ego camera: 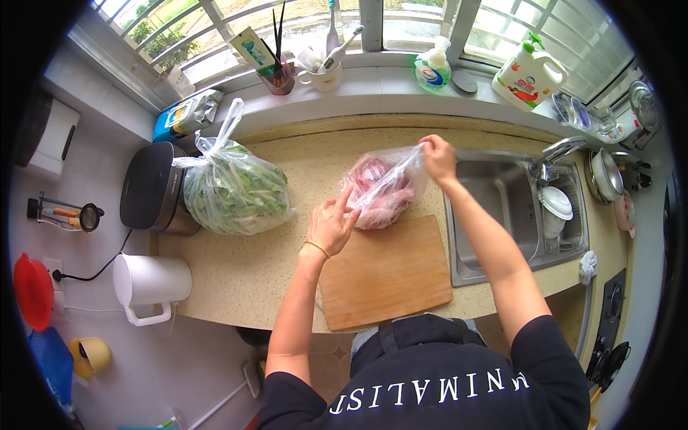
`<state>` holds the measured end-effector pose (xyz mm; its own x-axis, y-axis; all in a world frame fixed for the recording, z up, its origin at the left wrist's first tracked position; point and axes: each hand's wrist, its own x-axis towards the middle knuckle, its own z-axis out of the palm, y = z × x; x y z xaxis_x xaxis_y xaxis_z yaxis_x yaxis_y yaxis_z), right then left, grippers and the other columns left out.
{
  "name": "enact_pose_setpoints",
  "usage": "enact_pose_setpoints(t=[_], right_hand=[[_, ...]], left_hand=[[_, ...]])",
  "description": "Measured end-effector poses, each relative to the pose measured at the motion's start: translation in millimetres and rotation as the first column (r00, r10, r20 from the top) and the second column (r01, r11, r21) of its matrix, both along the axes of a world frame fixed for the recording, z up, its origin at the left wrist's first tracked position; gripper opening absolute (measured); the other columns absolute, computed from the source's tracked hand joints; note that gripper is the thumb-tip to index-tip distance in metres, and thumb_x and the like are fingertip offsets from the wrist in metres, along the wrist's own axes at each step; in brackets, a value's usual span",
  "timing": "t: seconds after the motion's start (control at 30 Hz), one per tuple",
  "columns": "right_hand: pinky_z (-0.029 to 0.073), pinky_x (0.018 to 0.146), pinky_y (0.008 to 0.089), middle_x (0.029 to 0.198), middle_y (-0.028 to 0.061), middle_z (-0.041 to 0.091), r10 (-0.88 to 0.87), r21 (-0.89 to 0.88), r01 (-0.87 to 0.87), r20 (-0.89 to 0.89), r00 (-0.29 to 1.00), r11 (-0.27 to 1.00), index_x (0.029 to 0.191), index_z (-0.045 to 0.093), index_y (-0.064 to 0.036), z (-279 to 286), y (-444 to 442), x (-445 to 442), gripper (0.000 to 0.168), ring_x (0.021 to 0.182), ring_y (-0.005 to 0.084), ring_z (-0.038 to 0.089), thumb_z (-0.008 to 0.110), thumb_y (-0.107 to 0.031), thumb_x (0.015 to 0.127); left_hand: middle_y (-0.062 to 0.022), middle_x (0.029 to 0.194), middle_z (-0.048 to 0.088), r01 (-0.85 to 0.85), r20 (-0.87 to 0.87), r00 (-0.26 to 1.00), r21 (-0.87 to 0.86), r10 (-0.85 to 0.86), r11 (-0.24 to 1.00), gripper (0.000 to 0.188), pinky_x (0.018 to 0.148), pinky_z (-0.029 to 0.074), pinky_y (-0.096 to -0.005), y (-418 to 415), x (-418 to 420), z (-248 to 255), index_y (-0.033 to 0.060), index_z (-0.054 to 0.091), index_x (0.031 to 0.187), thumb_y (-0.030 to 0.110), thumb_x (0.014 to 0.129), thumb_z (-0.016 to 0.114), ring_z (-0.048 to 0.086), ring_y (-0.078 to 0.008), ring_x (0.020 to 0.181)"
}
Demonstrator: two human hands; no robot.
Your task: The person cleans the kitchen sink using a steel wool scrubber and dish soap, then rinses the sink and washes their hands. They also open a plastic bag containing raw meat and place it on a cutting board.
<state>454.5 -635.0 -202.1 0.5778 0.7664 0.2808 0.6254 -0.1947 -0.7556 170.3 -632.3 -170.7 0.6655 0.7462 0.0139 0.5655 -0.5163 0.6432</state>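
Note:
A clear plastic bag of raw meat (379, 188) lies on the counter just behind a wooden cutting board (387, 274). My right hand (439, 160) pinches the bag's gathered plastic at its upper right, stretching a fold of film across the meat. At the bag's left side is my left hand (333, 223), its thumb and index finger spread beside the film. Whether those fingertips touch the plastic is hard to make out. The pink meat shows through the film. Farther left stands a knotted plastic bag of leafy greens (236, 188).
Right of the board is a stainless steel sink (492, 215) with a faucet (559, 153) and a drying rack holding white dishes (556, 207). A white electric kettle (153, 282) and a dark appliance (153, 188) stand left. Bottles, including green hand soap (432, 70), line the windowsill.

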Motion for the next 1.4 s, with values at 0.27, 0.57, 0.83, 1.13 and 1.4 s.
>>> enact_pose_setpoints(t=[0.27, 0.57, 0.83, 1.13, 1.4], right_hand=[[0.045, 0.061, 0.0256, 0.074, 0.0048, 0.063, -0.075, 0.255, 0.163, -0.324, 0.943, 0.953, 0.088, 0.061, -0.003, -9, -15, 74, 0.013, 0.065, 0.0121, 0.057, 0.051, -0.005, 0.08], [0.046, 0.064, 0.0393, 0.073, 0.0196, 0.057, 0.461, -0.182, -0.43, 0.185, 0.868, 0.884, 0.075, 0.056, 0.001, 9, -24, -25, 0.012, 0.074, 0.0361, 0.056, 0.048, -0.008, 0.076], [0.046, 0.079, 0.0408, 0.11, 0.0246, 0.05, 0.682, -0.679, -0.315, 0.375, 0.628, 0.663, 0.125, 0.032, -0.005, 4, -94, -2, 0.085, 0.101, 0.0352, 0.052, 0.076, -0.03, 0.057], [0.044, 0.083, 0.0386, 0.11, 0.018, 0.052, 0.611, -0.757, -0.299, 0.163, 0.774, 0.581, 0.126, 0.027, 0.0, 11, -25, 1, 0.095, 0.103, 0.0308, 0.05, 0.08, -0.032, 0.053], [0.044, 0.081, 0.0332, 0.104, 0.0169, 0.055, 0.555, -0.579, -0.657, -0.378, 0.741, 0.483, 0.133, 0.02, -0.005, -68, -7, 40, 0.1, 0.094, 0.0272, 0.054, 0.077, -0.019, 0.053]], left_hand=[[-0.015, 0.091, 0.062, -0.212, -0.121, 0.95, 0.428, 0.288, 0.879, 0.027, 0.09, 0.034, -0.0425, 12, -14, -24, 0.0083, 0.059, 0.102, 0.023, 0.08, 0.054, 0.048, -0.0319, 0.104], [-0.0162, 0.086, 0.061, 0.086, -0.029, 0.996, 0.288, -0.082, 0.954, 0.013, 0.073, 0.048, -0.034, -1, 126, -18, 0.0017, 0.059, 0.084, 0.005, 0.072, 0.054, 0.057, -0.0305, 0.088], [-0.0101, 0.125, 0.043, 0.175, -0.834, 0.54, 0.245, 0.115, 0.954, 0.067, 0.073, 0.049, -0.0337, 49, 74, -24, 0.0121, 0.032, 0.128, 0.024, 0.071, 0.063, 0.046, -0.026, 0.109], [-0.008, 0.131, 0.038, 0.171, -0.703, 0.699, 0.343, 0.131, 0.924, 0.109, 0.079, 0.044, -0.0409, 89, 29, -46, 0.0168, 0.018, 0.136, 0.034, 0.048, 0.08, 0.041, -0.0242, 0.115], [-0.0123, 0.124, 0.045, 0.156, -0.555, 0.829, 0.111, -0.069, 0.981, 0.097, 0.091, 0.038, -0.0422, 100, 33, -76, 0.0143, 0.023, 0.135, 0.025, 0.053, 0.074, 0.04, -0.0295, 0.115]])
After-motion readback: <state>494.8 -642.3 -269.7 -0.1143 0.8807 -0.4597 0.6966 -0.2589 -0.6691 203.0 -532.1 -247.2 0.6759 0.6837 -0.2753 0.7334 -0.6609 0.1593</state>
